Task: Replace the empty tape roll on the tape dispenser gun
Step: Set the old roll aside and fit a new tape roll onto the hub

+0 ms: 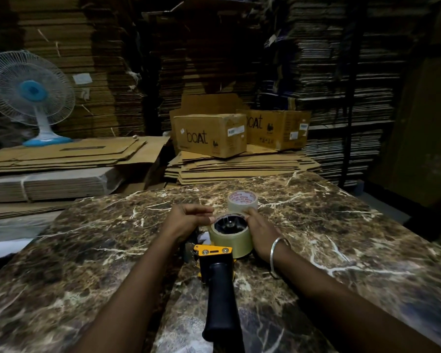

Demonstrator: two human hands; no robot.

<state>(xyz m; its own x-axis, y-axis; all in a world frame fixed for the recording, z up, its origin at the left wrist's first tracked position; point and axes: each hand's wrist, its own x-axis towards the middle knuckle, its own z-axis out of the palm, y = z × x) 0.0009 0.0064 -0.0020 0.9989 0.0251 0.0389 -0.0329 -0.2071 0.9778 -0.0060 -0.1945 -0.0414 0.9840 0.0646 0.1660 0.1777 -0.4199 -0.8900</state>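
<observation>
A full tape roll is being seated on the dispenser gun, gripped between left hand and right hand fingers curled around its rim; pressing home and threading are judged next.

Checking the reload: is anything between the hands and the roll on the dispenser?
Nothing visible: the left hand and right hand both touch the roll on the tape dispenser gun. A second roll sits just behind.
</observation>
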